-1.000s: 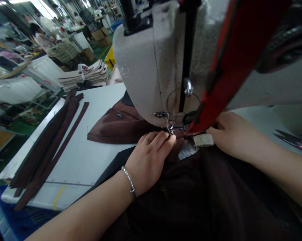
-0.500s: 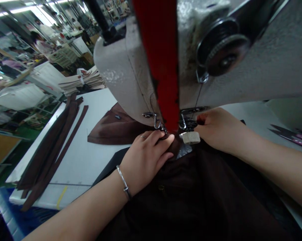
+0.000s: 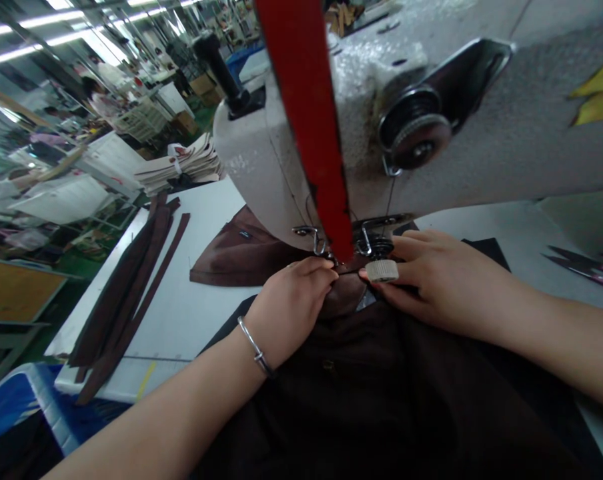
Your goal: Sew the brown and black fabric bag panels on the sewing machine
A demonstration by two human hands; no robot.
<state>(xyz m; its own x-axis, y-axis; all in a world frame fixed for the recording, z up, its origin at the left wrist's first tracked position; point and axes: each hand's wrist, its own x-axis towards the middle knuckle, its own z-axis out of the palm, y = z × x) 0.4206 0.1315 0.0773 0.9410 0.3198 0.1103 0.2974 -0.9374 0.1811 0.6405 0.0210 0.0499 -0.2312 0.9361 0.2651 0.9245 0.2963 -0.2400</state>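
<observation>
A dark brown garment (image 3: 381,400) lies across the bed of a grey sewing machine (image 3: 481,127). My left hand (image 3: 291,307), with a silver bangle at the wrist, is curled and pinches the garment's edge right at the presser foot (image 3: 331,253). My right hand (image 3: 441,280) rests on the cloth to the right of the needle, fingers stretched toward it, beside a ribbed cream knob (image 3: 381,270). A red strap (image 3: 306,120) hangs in front of the machine and hides part of the needle area.
Long brown fabric strips (image 3: 131,293) lie on the white table (image 3: 181,320) at left. A lighter brown piece (image 3: 241,253) sits behind the needle. A stack of paper pieces (image 3: 181,163) lies further back. Scissors (image 3: 581,267) rest at far right. Other workstations fill the background.
My left fingers have curled in, from lying flatter, into a pinch at the presser foot. My right hand has slid forward with fingers extended past the knob. The camera has shifted slightly.
</observation>
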